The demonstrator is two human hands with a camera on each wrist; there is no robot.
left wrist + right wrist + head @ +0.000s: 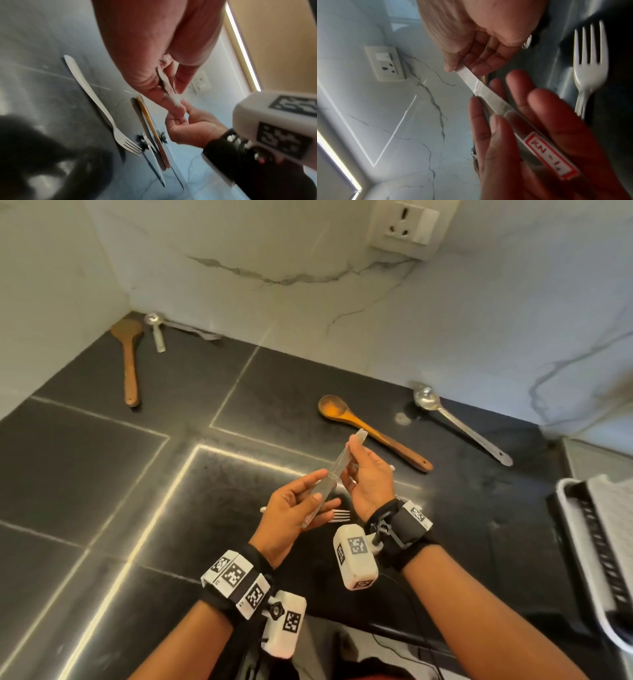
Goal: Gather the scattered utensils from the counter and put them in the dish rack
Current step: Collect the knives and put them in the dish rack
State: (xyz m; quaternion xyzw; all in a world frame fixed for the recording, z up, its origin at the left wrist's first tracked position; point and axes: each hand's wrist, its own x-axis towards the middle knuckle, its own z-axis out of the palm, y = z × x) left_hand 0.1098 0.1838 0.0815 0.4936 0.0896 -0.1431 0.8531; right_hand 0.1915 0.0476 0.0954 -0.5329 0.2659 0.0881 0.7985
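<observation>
A steel knife (337,470) with a red-bordered label slants above the counter's fork (337,515), spoons scattered beyond.

Head view down over counter (102,474); both wrist views close, sharing the knife (165,82).

Dark tiled surface (102,460) with pale grout lines. Far left corner: wooden spatula (128,361), small steel spoon (156,332), slim fork (195,331). Centre: wooden spoon (370,431); beside the wall, long steel spoon (459,422). Near edge: fork (102,106). Right: dish rack (596,546).
</observation>
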